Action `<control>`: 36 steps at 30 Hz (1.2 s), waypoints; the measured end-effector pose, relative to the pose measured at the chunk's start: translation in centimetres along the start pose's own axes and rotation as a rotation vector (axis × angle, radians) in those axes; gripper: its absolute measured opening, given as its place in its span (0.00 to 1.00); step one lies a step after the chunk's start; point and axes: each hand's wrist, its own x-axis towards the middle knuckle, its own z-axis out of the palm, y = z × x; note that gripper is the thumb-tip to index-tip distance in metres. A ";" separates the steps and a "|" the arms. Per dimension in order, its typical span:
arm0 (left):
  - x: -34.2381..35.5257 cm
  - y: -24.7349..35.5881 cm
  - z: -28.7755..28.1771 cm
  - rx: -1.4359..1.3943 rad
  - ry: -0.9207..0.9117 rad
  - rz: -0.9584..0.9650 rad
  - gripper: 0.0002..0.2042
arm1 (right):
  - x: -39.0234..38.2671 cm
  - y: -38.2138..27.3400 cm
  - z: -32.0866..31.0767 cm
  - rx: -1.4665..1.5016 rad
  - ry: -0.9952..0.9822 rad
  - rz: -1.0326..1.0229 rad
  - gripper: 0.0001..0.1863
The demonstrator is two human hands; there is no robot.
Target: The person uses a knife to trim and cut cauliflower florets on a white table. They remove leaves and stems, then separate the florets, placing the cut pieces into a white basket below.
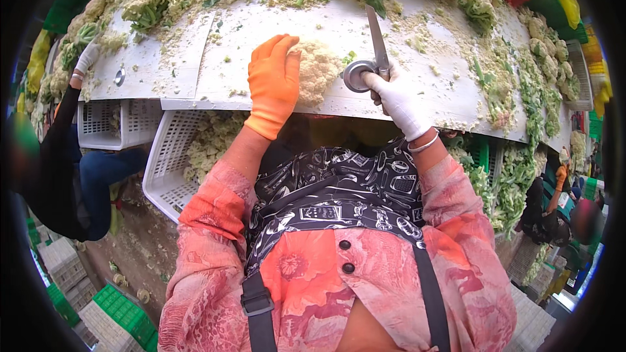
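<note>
I see my left hand [274, 85], in an orange glove, curled over a piece of cauliflower [317, 68] and pressing it down on the white worktop [261, 32]. The fingers wrap the left side and top of it, partly closed, thumb side hidden. The cauliflower is a pale cream, knobbly chunk of florets with a crumbly surface, no leaves on the part I can see, sitting near the front edge of the worktop just in front of my chest. My right hand [398, 101], in a white glove, is closed tight round the handle of a knife [377, 42]; the narrow steel blade points away from me, up over the worktop, just to the right of the cauliflower and not touching it as far as I can tell. A round metal disc [357, 75] sits in the worktop between the cauliflower and my right hand.

The worktop is strewn with small cauliflower crumbs and green scraps, and whole heads with leaves [147, 0] are heaped along its far side. Below the front edge hangs a white slotted crate [171, 169] holding cut florets. At the far left another person's white-gloved hand [87, 57] rests on the worktop's edge.
</note>
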 end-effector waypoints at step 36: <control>-0.3 -3.6 5.4 0.178 -0.201 -0.013 0.20 | 9.3 -0.5 0.6 -0.378 0.182 -0.377 0.19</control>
